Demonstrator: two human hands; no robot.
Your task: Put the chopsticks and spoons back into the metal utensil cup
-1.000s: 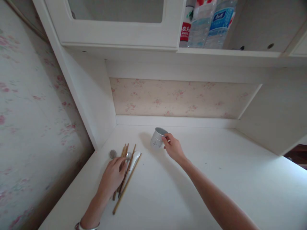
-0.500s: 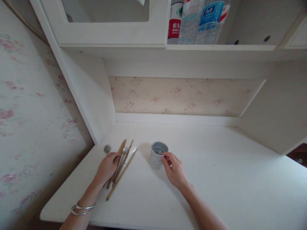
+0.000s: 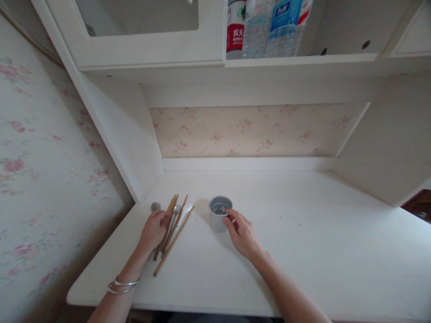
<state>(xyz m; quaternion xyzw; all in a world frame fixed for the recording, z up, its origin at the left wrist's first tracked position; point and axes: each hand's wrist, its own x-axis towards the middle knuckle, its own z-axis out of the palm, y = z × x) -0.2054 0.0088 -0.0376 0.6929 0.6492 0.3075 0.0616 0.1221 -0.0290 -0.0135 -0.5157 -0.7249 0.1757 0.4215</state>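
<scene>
My left hand [image 3: 155, 229] rests over the wooden chopsticks [image 3: 174, 202], its fingers curled onto several of them. Among these lie a metal spoon [image 3: 177, 209] and a white spoon [image 3: 187, 209]. Another metal spoon [image 3: 155, 206] shows its bowl beyond my left hand, which hides part of its handle. A single chopstick [image 3: 173, 242] lies slanted at the right side of the pile. To the right of the pile stands a grey utensil holder [image 3: 218, 222], upright, with holes in its bottom. My right hand [image 3: 243, 233] pinches its right rim between thumb and fingers.
The utensils and holder are on a white desk [image 3: 286, 260]. A low back ledge [image 3: 249, 164] and side panels [image 3: 121, 130] border it. Overhead, a shelf [image 3: 303, 60] holds several plastic bottles [image 3: 257, 31]. Floral wallpaper [image 3: 40, 179] covers the wall at left.
The camera view has shifted slightly. My right index finger has moved farther over the holder's rim. My left hand remains at the chopsticks, and the utensils lie almost as before.
</scene>
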